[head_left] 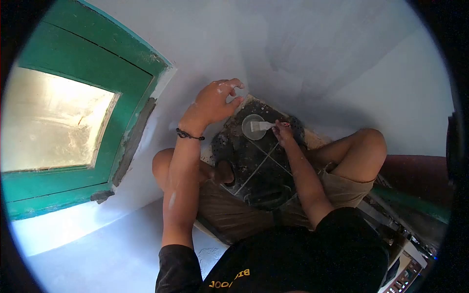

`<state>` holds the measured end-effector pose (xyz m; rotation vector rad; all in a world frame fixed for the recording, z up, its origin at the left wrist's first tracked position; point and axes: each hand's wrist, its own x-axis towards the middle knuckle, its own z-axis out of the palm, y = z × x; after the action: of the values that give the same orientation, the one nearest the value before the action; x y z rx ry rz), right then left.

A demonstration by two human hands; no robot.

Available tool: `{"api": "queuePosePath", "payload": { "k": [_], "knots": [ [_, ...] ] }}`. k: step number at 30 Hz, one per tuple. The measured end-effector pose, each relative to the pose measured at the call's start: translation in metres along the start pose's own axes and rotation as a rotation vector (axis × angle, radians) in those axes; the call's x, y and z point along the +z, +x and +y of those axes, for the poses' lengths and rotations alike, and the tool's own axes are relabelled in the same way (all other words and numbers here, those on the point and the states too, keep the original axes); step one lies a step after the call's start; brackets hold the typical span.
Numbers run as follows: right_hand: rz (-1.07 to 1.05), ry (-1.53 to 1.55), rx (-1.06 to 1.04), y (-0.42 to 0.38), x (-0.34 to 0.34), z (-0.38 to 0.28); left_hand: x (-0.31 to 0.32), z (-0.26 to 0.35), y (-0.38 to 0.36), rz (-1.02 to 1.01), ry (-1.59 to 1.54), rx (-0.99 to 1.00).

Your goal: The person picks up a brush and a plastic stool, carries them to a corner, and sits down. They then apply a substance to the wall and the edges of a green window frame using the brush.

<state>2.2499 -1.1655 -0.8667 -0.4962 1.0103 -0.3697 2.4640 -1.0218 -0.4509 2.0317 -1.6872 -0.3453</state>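
My right hand [283, 134] is closed around the handle of a paintbrush [261, 126]. The pale bristles lie over the mouth of a small, round, translucent container [247, 135], which stands on the dark tiled floor [261, 152]. My left hand [219, 99] is raised near the wall corner, thumb and curled fingers apart with nothing between them. White smears mark its fingers and the forearm, and a dark braided bracelet circles the wrist.
White walls [317, 63] meet in the corner ahead. A green window frame [110, 88] with rough grey mortar [134, 141] along its edge is at left. My bent knees [365, 151] flank the floor patch. A dark red surface [415, 178] is at right.
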Motion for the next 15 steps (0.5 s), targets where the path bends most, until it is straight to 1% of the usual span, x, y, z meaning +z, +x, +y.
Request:
{"api": "queuePosePath", "payload": {
  "k": [3, 6, 9, 12, 15],
  "knots": [
    [-0.079, 0.063, 0.005, -0.005, -0.004, 0.004, -0.002, 0.001, -0.001, -0.017, 0.002, -0.013],
    [-0.059, 0.072, 0.037, -0.008, -0.002, 0.001, -0.004, -0.001, -0.002, 0.011, -0.028, -0.017],
    [-0.128, 0.198, 0.063, -0.009, -0.005, -0.001, -0.006, -0.001, -0.002, 0.033, -0.035, -0.012],
    [-0.083, 0.06, 0.029, -0.011, -0.004, -0.003, -0.009, 0.002, -0.004, 0.022, -0.035, -0.035],
    [-0.039, 0.068, 0.103, -0.016, 0.001, -0.008, -0.012, 0.004, -0.005, 0.012, 0.002, -0.026]
  ]
}}
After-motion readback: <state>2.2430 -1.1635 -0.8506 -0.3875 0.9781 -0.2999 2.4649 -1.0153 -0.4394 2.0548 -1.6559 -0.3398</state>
